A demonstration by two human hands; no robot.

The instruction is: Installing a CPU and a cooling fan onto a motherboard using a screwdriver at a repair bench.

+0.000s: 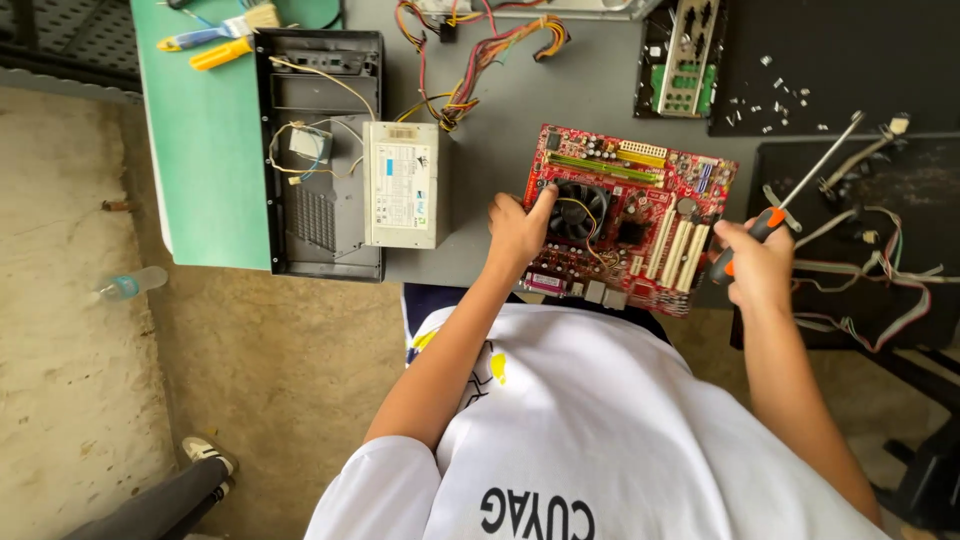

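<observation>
From up here I see the grey table [520,110] first, with a green mat [205,150] over its left part. On that mat and the table edge lies an open black computer case [320,160], and just beside it, touching its right side, a grey power supply box [404,185] with a bundle of coloured wires [470,60] running off toward the top. To the right sits a black mat [850,60] strewn with small screws, and below it another dark mat carrying loose ribbon cables [880,280].

The red circuit board [630,215] lies flat at the near edge of the table, between my two hands. My left hand [517,232] rests on the board's left edge, fingers curled, thumb stretched onto the black cooling fan [580,210]. My right hand [757,265] sits just off the board's right edge, fingers closed around the orange and black handle of a screwdriver [800,185], its metal shaft pointing up and away to the right.

At the top left corner a paintbrush [215,30] lies on the green mat. A plastic bottle [132,284] lies on the floor.
</observation>
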